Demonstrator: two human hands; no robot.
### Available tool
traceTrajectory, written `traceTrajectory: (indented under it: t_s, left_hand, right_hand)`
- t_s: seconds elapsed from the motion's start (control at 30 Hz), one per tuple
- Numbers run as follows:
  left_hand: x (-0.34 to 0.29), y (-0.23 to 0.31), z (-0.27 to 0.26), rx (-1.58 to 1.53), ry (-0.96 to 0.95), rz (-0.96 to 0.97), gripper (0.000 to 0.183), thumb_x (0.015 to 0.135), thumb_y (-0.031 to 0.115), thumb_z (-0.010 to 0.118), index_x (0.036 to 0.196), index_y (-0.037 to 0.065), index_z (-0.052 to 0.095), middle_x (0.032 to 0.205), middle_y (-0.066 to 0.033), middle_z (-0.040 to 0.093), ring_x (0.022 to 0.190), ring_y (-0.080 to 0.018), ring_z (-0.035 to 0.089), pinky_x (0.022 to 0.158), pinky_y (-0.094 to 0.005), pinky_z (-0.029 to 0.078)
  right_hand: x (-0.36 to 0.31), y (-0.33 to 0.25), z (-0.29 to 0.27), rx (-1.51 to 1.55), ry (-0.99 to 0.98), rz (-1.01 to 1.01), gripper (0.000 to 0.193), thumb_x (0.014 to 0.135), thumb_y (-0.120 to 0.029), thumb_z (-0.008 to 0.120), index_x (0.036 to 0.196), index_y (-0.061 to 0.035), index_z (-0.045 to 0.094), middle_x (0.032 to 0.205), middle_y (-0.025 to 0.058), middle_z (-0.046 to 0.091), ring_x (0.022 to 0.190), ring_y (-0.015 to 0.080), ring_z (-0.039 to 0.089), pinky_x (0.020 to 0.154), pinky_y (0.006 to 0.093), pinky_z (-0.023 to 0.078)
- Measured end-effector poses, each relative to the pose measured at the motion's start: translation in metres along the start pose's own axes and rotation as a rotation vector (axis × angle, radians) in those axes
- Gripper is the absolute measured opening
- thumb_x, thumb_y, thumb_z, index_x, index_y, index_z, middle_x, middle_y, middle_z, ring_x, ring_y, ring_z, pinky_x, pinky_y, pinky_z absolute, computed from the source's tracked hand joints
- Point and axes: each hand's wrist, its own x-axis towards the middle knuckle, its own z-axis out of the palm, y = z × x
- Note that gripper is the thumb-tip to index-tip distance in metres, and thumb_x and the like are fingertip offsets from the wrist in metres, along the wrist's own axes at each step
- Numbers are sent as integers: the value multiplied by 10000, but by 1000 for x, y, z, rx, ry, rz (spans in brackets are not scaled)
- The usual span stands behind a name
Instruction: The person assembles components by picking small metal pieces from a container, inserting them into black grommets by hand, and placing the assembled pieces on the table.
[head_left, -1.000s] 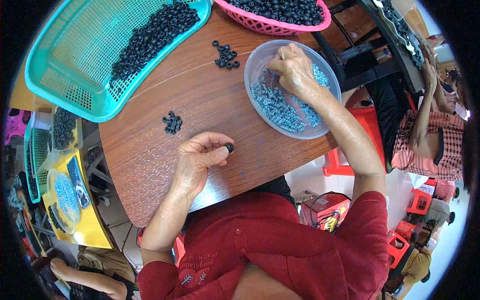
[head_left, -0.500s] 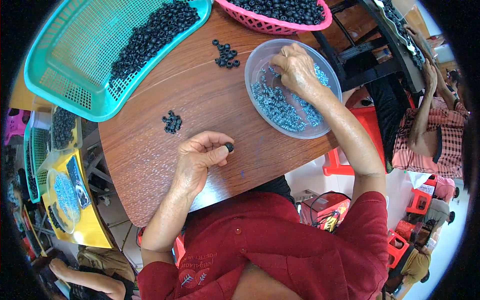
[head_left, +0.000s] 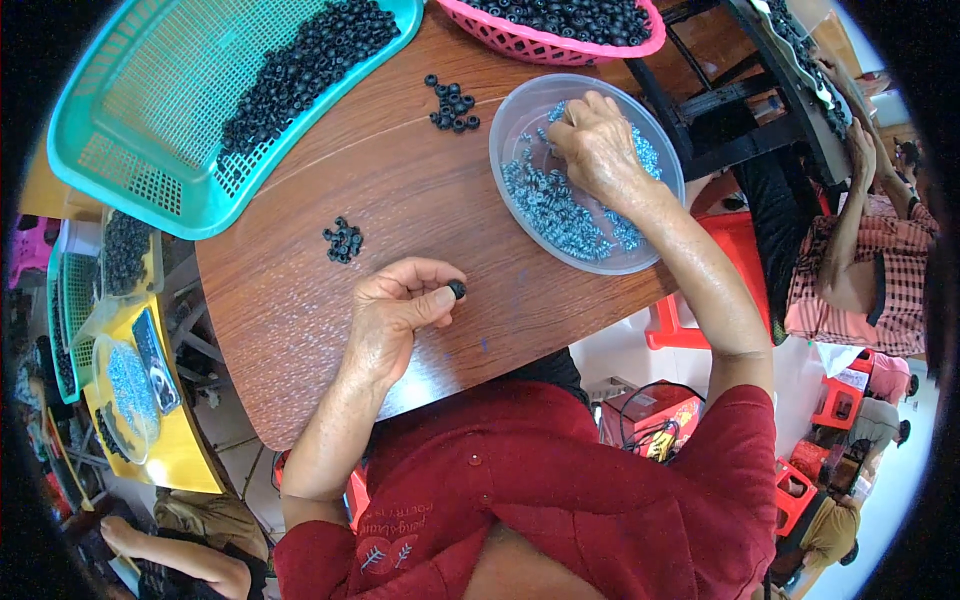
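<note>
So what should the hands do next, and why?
Probably the right hand should pinch one small silvery piece from the clear bowl and carry it to the left hand. That hand already holds a black ring at its fingertips, while the right hand's fingers are down among the pieces.

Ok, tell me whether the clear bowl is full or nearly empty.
Partly filled: small silvery-blue pieces cover part of the clear bowl floor, well below the rim, with the right hand in it.

1 head-worn fisheye view, steeply down, close over wooden table [head_left: 400, 190]
</note>
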Motion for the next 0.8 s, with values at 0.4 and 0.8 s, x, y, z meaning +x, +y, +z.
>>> traceTrajectory:
  t_s: [0.4,0.8]
  left_hand:
    - [-12,9,14,-179,-48,87,227,829,60,652,1025,-39,596,851,-130,653,691,-149,601,649,-245,491]
    - [-40,7,22,-168,50,216,196,841,9,619,1027,-47,591,876,-132,653,754,-169,628,655,-268,522]
  right_hand:
    - [-13,-81,-59,915,88,241,96,678,-58,718,755,-48,662,686,54,570,717,195,539,658,312,422]
    - [-21,-136,-67,858,274,24,159,662,-5,723,804,-42,661,750,48,599,732,182,549,630,277,416]
